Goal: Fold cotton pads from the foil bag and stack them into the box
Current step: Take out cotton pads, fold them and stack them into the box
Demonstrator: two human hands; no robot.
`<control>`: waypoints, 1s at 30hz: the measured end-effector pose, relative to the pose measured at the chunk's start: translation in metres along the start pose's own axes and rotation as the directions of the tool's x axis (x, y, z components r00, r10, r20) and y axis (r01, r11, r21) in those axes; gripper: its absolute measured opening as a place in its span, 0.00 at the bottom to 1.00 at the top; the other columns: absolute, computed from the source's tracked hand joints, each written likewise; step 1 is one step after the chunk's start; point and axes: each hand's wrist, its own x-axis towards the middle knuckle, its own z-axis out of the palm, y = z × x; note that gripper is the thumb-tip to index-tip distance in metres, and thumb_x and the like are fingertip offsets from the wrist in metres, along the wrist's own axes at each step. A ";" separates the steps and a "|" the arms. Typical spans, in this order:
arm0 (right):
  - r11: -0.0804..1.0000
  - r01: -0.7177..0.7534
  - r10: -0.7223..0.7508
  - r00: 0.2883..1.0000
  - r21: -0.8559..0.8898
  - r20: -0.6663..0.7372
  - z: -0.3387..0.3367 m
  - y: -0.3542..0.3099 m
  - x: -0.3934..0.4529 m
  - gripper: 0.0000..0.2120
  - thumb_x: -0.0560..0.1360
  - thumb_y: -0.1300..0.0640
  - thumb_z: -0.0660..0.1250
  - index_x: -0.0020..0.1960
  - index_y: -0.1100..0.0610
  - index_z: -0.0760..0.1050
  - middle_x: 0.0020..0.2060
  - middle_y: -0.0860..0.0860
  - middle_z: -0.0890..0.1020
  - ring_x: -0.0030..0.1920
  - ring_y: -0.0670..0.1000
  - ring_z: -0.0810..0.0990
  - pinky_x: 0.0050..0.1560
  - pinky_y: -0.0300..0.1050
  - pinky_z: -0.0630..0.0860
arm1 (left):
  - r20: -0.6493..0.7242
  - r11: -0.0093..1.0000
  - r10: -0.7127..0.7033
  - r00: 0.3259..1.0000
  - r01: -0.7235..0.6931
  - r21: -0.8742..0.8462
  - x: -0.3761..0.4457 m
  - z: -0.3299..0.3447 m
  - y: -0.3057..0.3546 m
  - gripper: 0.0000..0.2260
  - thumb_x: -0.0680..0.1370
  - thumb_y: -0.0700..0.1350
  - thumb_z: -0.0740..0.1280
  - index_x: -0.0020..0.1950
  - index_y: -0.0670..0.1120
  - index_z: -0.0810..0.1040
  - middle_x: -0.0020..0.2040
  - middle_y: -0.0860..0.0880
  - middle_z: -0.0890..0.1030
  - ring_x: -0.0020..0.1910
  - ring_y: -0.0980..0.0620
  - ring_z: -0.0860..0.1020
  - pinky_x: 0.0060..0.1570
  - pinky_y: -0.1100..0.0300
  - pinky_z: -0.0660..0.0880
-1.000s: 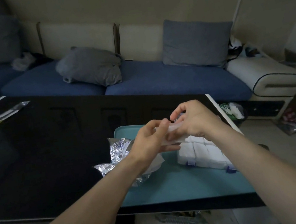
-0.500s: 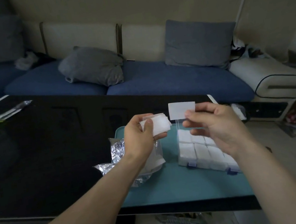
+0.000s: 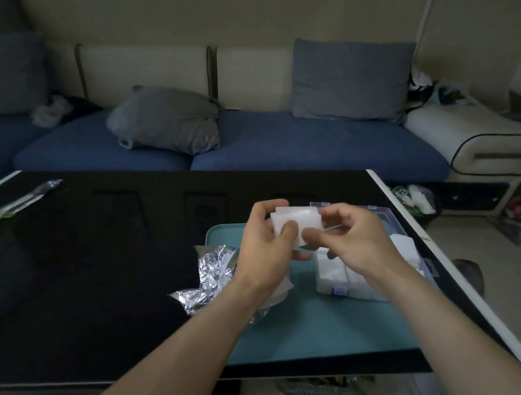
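Observation:
Both hands meet above the teal tray (image 3: 323, 333). My left hand (image 3: 265, 247) grips a small stack of white cotton pads (image 3: 296, 222), thumb across its front. My right hand (image 3: 351, 238) pinches the right end of the same stack with thumb and fingers. The crumpled foil bag (image 3: 211, 272) lies on the tray's left side, partly behind my left wrist. The clear plastic box (image 3: 335, 274) with blue clasps stands on the tray's right, filled with white folded pads and partly covered by my right hand and forearm.
The tray sits at the right end of a glossy black table (image 3: 78, 275), whose white right edge (image 3: 427, 240) runs beside bare floor. A green-and-silver wrapper (image 3: 10, 207) lies at the table's far left. A blue sofa with grey cushions (image 3: 169, 119) stands behind.
Half a second ago the hands were apart, the right one holding a single pad up. Now they have come together and both hold the pad stack; that single pad no longer shows separately.

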 end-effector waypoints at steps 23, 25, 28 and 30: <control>0.903 0.292 -0.035 0.781 -0.315 0.623 -0.029 -0.021 0.003 0.63 0.57 0.51 0.87 0.79 0.38 0.51 0.73 0.39 0.66 0.69 0.37 0.70 0.61 0.29 0.71 | 0.401 0.814 -0.381 0.833 0.508 -0.283 0.008 0.023 -0.024 0.28 0.67 0.38 0.72 0.67 0.36 0.72 0.50 0.37 0.75 0.41 0.44 0.77 0.34 0.56 0.76; 0.843 0.362 -0.055 0.793 -0.398 0.606 -0.024 -0.019 -0.002 0.65 0.55 0.49 0.87 0.80 0.37 0.48 0.72 0.40 0.67 0.68 0.40 0.70 0.66 0.38 0.72 | 0.377 0.764 -0.398 0.836 0.530 -0.368 0.010 0.028 -0.025 0.27 0.67 0.36 0.69 0.66 0.36 0.73 0.51 0.36 0.76 0.45 0.41 0.78 0.39 0.51 0.78; 0.825 0.391 -0.150 0.847 -0.407 0.510 -0.025 -0.015 -0.006 0.60 0.57 0.52 0.85 0.79 0.38 0.54 0.65 0.39 0.75 0.62 0.41 0.75 0.62 0.41 0.75 | 0.407 0.756 -0.383 0.829 0.534 -0.378 0.011 0.031 -0.022 0.16 0.71 0.37 0.67 0.59 0.42 0.78 0.50 0.37 0.78 0.47 0.42 0.80 0.42 0.50 0.77; 0.842 0.396 -0.195 0.856 -0.366 0.479 -0.027 -0.012 -0.009 0.53 0.60 0.54 0.83 0.77 0.38 0.58 0.59 0.39 0.78 0.58 0.41 0.78 0.58 0.44 0.78 | 0.477 0.775 -0.362 0.801 0.543 -0.323 0.009 0.030 -0.021 0.09 0.76 0.38 0.64 0.53 0.46 0.80 0.48 0.41 0.79 0.46 0.45 0.79 0.43 0.50 0.73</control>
